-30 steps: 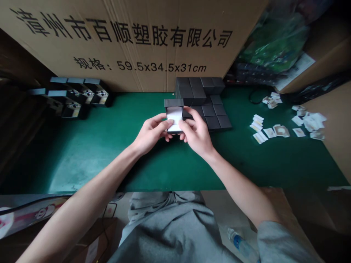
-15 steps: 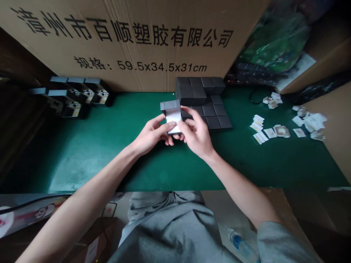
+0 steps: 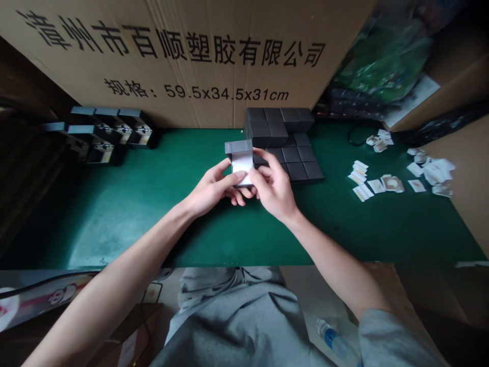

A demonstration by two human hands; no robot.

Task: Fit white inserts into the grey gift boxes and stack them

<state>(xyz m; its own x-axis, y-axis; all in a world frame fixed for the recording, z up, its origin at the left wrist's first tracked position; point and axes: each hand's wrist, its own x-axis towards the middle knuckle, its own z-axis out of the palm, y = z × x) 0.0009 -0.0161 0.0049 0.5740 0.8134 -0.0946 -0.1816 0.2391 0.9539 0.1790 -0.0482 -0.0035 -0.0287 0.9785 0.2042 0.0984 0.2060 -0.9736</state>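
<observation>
A small dark grey box [image 3: 240, 158] with a white lining stands open, lid raised, above the middle of the green table [image 3: 126, 204]. Both hands hold it. My left hand [image 3: 212, 188] grips its left side with thumb and fingers. My right hand [image 3: 273, 186] closes round its right side, fingertips at the white inside. Right behind them lies a stack of closed dark grey boxes [image 3: 286, 140].
A big printed cardboard carton [image 3: 191, 56] walls the back. Several open boxes [image 3: 110, 132] stand at the far left. Small paper tags [image 3: 382, 178] lie scattered at the right, beside another carton [image 3: 473, 168]. A water bottle [image 3: 336, 344] lies below the table edge.
The open box has tilted a little and shifted slightly left in my hands; its lid leans differently. Both hands keep their grip and have barely moved.
</observation>
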